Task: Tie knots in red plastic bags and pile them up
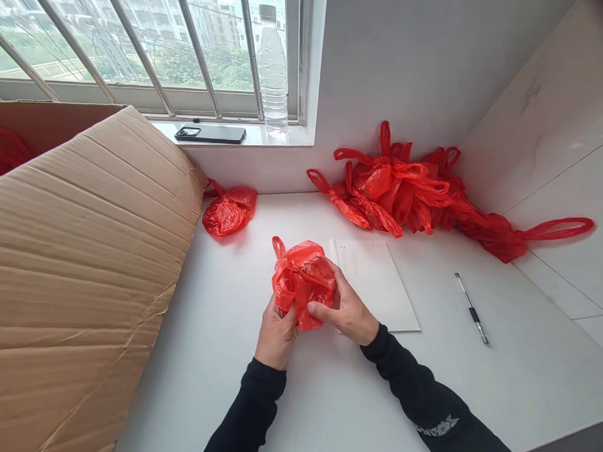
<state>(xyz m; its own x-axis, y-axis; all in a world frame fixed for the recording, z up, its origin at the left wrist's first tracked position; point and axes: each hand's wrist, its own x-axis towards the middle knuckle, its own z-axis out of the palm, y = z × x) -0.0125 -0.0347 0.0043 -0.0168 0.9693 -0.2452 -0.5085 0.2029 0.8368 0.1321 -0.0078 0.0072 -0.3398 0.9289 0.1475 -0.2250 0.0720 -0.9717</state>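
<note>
The left hand (278, 334) grips the near-left underside of a crumpled red bag (304, 275) held between both hands, equally close, loop (278, 247) pointing far, long axis unclear; the right hand (349, 308) pinches its right side.

red plastic bag (307, 272) | crumpled | loop (278, 247) foremost | between left grip (276, 336) and right grip (348, 310)

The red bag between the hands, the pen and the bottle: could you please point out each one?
Red bag (304, 277), head view: the crumpled plastic at its middle.
Pen (473, 313), head view: its black grip.
Bottle (272, 73), head view: the middle of its clear body.
</note>
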